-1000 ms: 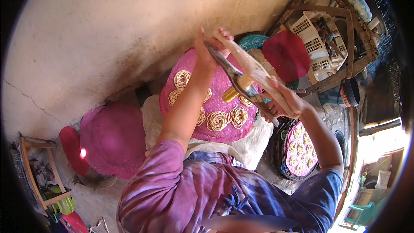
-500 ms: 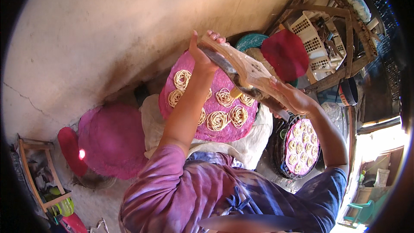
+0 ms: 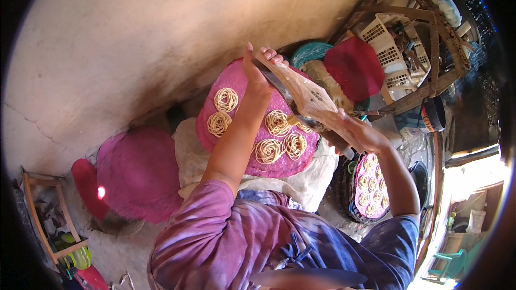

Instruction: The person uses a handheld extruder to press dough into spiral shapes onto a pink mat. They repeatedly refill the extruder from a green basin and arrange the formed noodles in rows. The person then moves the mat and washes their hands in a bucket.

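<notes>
My left hand (image 3: pixel 260 70) grips the upper end of a wooden hand press (image 3: pixel 309 88), made of a pale board over a darker bar. My right hand (image 3: pixel 360 131) is closed on its lower right end. A brass-coloured cylinder (image 3: pixel 292 120) is mostly hidden beneath the boards. Under the press lies a round pink mat (image 3: pixel 231 70) bearing several loose nests of pale strands (image 3: pixel 267 151); my left forearm hides part of it.
A second loaded pink mat (image 3: pixel 369 193) is at right. Empty-topped pink mats (image 3: pixel 137 172) lie at left. A red sheet (image 3: pixel 355 67), plastic crates (image 3: pixel 384 40) and a teal basin (image 3: pixel 309 52) are behind. A wooden frame (image 3: pixel 45 180) stands at lower left, the wall behind.
The press has turned so more of the pale board's top shows and less of the brass cylinder. My left hand has shifted slightly down and left, still gripping it.
</notes>
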Available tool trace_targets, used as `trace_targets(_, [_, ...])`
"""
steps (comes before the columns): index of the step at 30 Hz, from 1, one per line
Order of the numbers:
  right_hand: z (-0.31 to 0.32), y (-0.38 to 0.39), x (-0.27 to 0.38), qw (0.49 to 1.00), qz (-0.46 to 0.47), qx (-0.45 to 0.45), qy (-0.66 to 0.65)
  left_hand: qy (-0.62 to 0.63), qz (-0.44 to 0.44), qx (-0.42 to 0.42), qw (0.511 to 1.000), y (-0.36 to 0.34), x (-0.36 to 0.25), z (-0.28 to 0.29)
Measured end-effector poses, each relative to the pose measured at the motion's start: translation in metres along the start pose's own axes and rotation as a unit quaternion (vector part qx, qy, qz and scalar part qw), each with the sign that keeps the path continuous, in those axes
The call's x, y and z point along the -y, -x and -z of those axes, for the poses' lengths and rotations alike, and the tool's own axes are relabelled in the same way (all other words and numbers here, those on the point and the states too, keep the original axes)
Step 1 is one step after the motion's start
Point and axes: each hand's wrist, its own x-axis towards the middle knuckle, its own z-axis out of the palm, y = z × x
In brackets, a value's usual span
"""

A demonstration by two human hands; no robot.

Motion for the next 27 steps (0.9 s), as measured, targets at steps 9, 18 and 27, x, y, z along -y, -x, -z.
trace_targets(9, [-0.023,-0.1,-0.069,0.852,0.153,0.281,-0.414,0.004,-0.05,0.107,0.993,0.004,-0.013,0.022])
trace_targets(18, [-0.011,-0.121,-0.06,0.99,0.106,0.085,0.043,0.039,-0.079,0.091,0.992,-0.013,-0.052,-0.005])
trace_targets(27, [0.044,-0.049,0.02,0.992,0.057,0.108,-0.036,-0.13,-0.029,0.005,0.991,-0.049,-0.031,-0.042])
